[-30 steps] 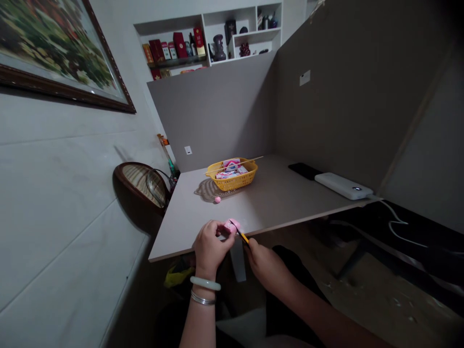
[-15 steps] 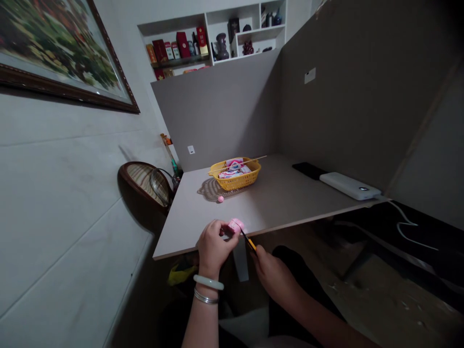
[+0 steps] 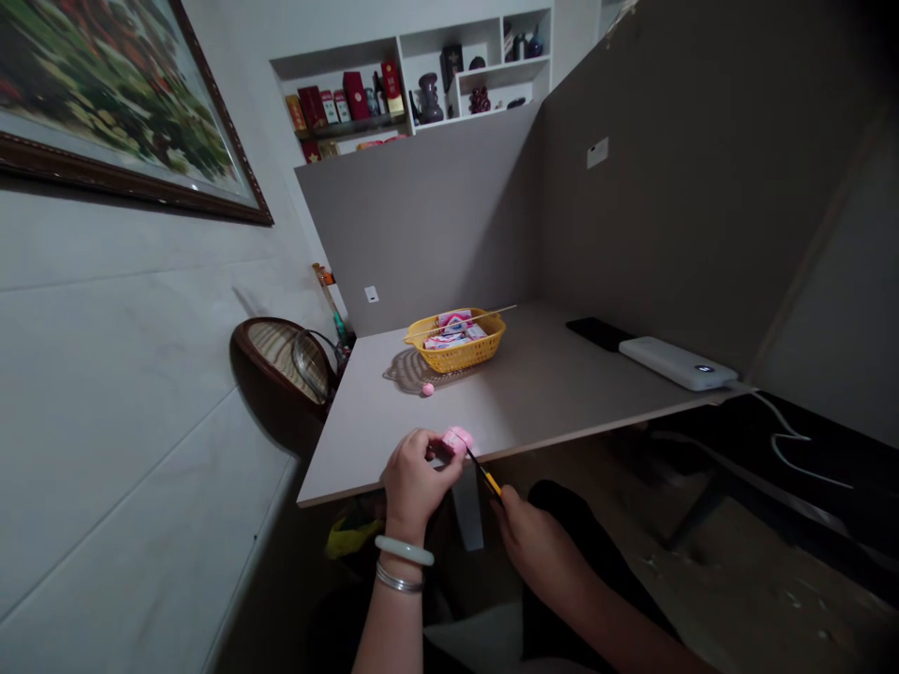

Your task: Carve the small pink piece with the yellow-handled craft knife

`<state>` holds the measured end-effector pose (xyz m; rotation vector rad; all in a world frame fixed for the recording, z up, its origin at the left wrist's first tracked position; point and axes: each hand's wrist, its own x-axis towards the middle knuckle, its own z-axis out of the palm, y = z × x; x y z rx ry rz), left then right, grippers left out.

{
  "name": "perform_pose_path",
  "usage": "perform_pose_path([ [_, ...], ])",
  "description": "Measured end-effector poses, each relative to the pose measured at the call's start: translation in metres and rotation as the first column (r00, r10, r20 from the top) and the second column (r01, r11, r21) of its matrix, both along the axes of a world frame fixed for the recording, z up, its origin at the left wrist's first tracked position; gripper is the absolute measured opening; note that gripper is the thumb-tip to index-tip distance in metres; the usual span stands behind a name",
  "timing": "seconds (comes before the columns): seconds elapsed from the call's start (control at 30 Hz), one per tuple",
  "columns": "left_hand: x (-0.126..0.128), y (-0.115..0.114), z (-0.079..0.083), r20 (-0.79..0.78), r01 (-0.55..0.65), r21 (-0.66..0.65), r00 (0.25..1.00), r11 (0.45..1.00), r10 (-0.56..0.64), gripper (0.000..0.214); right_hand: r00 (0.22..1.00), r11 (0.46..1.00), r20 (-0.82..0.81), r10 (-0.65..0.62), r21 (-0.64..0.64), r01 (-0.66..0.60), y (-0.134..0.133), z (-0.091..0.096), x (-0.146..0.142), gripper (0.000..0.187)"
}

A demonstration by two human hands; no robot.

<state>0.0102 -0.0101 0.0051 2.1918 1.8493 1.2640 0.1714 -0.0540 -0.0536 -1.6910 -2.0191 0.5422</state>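
My left hand (image 3: 416,473) pinches a soft-looking pink lump (image 3: 459,440) between thumb and fingers at the table's front edge. A thin dark line runs across the lump's top. In my right hand (image 3: 530,529) is a craft knife (image 3: 491,480) with a yellow-and-black handle and a thin dark blade. The blade tip meets the lump's right side; how deep it goes cannot be seen. A small pink ball (image 3: 428,389) lies farther back on the table, in front of a yellow basket (image 3: 464,358).
The basket holds printed packets (image 3: 455,328), with a thin stick (image 3: 449,323) across its rim. A white power bank (image 3: 675,362) with a cable and a dark flat object (image 3: 596,330) lie to the right. Grey panels (image 3: 435,225) border the table (image 3: 351,449) behind and right.
My right hand and the knife handle have shifted slightly down and to the right, toward me. My left hand still holds the pink lump in nearly the same place.
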Motion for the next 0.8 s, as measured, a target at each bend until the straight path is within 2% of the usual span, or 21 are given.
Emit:
perform_pose_path([
  [0.23,0.0,0.0,0.001,-0.004,-0.009,0.005,1.0,1.0,0.009,0.019,1.0,0.999,0.011,0.016,0.038,-0.016,0.009,0.019,-0.002,0.022],
  [0.43,-0.001,0.0,-0.001,-0.009,0.023,0.01,1.0,1.0,-0.023,0.019,0.999,1.0,-0.031,0.017,-0.006,-0.017,-0.002,0.007,0.002,0.022],
  [0.53,-0.001,0.0,-0.001,-0.029,-0.004,0.023,1.0,1.0,0.005,0.019,1.0,1.0,-0.018,0.016,0.004,-0.016,-0.003,0.006,0.006,0.023],
  [0.7,-0.002,-0.001,-0.001,-0.112,0.031,0.072,0.993,0.997,-0.023,0.022,0.999,0.999,-0.005,0.044,0.013,-0.044,0.001,0.019,0.011,0.021],
  [0.8,-0.004,-0.001,-0.002,-0.136,0.043,0.08,0.99,0.996,-0.032,0.033,0.998,0.998,0.009,0.055,-0.002,-0.055,-0.001,0.028,0.013,0.021],
])
